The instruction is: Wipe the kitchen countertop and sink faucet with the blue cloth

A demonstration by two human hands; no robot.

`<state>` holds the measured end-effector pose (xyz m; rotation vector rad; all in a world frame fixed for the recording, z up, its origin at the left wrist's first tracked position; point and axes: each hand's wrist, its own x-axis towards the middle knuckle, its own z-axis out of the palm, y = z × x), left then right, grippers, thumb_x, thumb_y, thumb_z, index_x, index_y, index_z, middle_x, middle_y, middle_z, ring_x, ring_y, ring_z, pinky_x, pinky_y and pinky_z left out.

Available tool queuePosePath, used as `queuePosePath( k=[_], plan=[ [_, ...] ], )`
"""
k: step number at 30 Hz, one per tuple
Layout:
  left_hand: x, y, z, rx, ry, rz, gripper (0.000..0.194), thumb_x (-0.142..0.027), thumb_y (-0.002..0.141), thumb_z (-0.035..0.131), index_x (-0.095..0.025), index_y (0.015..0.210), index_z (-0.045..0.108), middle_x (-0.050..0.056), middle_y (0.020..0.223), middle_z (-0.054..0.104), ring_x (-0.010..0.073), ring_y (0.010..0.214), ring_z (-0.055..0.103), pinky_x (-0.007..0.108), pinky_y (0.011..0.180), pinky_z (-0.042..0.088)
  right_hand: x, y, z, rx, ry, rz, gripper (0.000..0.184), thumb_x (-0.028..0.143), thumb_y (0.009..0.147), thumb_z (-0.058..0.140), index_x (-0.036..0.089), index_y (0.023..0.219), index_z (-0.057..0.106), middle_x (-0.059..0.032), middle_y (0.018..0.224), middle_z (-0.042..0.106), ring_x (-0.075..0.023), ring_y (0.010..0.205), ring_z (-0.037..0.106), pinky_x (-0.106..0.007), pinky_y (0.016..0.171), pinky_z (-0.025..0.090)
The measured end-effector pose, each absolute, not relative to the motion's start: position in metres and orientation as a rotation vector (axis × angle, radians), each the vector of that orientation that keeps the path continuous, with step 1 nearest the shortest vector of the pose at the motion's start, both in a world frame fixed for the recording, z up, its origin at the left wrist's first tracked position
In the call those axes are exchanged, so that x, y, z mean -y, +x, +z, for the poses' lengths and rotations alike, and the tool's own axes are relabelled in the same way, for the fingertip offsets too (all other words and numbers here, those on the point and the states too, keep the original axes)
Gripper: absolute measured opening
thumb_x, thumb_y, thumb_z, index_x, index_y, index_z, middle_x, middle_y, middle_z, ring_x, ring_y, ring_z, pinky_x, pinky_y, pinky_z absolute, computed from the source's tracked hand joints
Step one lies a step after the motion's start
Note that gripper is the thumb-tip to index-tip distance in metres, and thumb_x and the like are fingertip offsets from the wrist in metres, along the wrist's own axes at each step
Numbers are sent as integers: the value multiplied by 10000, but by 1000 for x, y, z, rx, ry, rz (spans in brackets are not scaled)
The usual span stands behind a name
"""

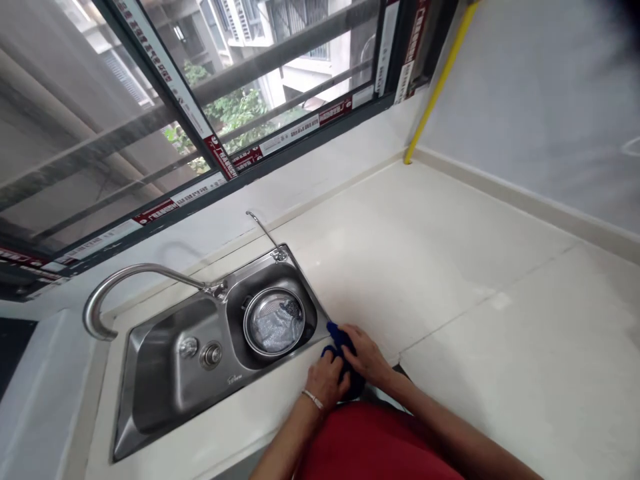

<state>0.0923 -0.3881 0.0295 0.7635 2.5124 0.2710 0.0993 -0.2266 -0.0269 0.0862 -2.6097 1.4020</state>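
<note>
A dark blue cloth (342, 338) is bunched at the counter's front edge, by the right corner of the sink. My left hand (325, 381), with a pale bracelet at its wrist, has its fingers bent into the lower part of the cloth. From the other side, my right hand (369, 355) is closed over the upper part. Part of the cloth is hidden under my fingers and against the red clothing (375, 443) I wear. A round metal pot (246, 333) stands in the sink's right basin, with a perforated metal piece and crumpled, clear-looking material inside it.
The double steel sink (175, 427) has a large curved faucet (150, 268) over its left basin and a thin spout (265, 231) at its back right corner. A pale countertop (450, 267) extends right to a wall with a yellow pipe (440, 83). Windows (240, 120) line the back.
</note>
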Motion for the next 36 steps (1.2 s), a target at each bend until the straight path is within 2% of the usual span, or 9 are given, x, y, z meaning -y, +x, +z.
queuePosePath(
  k=[5, 9, 13, 17, 19, 24, 30, 33, 36],
  plan=[
    [337, 68, 35, -2535, 883, 206, 323, -448, 978, 457, -218, 1145, 611, 90, 1159, 609, 236, 1043, 616, 336, 772, 509, 159, 96, -31, 2423, -194, 1257, 288, 247, 872, 498, 236, 1123, 639, -97, 1108, 669, -260, 1051, 633, -483, 966, 540],
    [328, 57, 40, -2595, 837, 243, 334, -446, 1009, 402, -233, 1154, 614, 74, 1135, 622, 225, 1009, 636, 326, 753, 500, 110, 91, -16, 2224, -463, 1010, 202, 281, 888, 508, 236, 1000, 670, -85, 1017, 675, -254, 983, 642, -464, 929, 545],
    [355, 57, 34, -2594, 909, 487, 325, -367, 1005, 436, -287, 1284, 582, 57, 1175, 639, 202, 1000, 660, 322, 787, 524, 81, 96, -5, 2209, -649, 569, 324, 259, 924, 430, 174, 1150, 647, -168, 1253, 616, -312, 1175, 583, -537, 1007, 489],
    [418, 62, 14, -2772, 864, 863, 350, -275, 1025, 334, -186, 1240, 596, 92, 1116, 673, 176, 988, 667, 332, 878, 551, 105, 103, -13, 2398, -599, 379, 477, 347, 957, 439, 126, 1373, 512, -213, 1453, 487, -389, 1430, 354, -606, 1111, 388],
    [459, 68, 2, -2956, 816, 973, 347, -298, 1025, 353, -165, 1234, 596, 115, 1171, 670, 203, 1119, 631, 392, 1003, 520, 137, 102, -21, 2527, -497, 376, 564, 386, 964, 437, 129, 1465, 421, -211, 1540, 401, -408, 1482, 260, -639, 1148, 325],
    [553, 106, -18, -3272, 448, 850, 417, -366, 995, 415, -116, 1294, 562, 180, 1292, 616, 271, 1251, 557, 482, 1067, 485, 192, 99, -32, 2685, -487, 330, 775, 402, 932, 505, 165, 1598, 186, -183, 1678, 89, -496, 1513, 46, -741, 1152, 206],
    [599, 153, -22, -3444, -118, 590, 529, -454, 968, 365, -52, 1207, 612, 275, 1352, 559, 364, 1429, 392, 574, 1221, 252, 146, 119, -27, 2839, -148, 254, 808, 413, 950, 508, 260, 1616, 78, -125, 1685, -70, -447, 1528, 66, -674, 1178, 245],
    [596, 164, -21, -3364, -487, 538, 631, -514, 960, 324, -28, 1233, 619, 306, 1430, 498, 427, 1459, 322, 609, 1189, 285, 122, 123, -27, 2887, 7, 220, 798, 430, 952, 507, 259, 1615, 97, -128, 1680, -99, -441, 1530, 61, -664, 1185, 236],
    [587, 165, -19, -3291, -718, 584, 682, -560, 944, 326, -39, 1275, 617, 286, 1465, 488, 444, 1447, 337, 610, 1162, 329, 109, 114, -28, 2923, 147, 207, 825, 517, 936, 529, 266, 1611, 127, -125, 1680, -96, -441, 1530, 53, -660, 1190, 225]
  ],
)
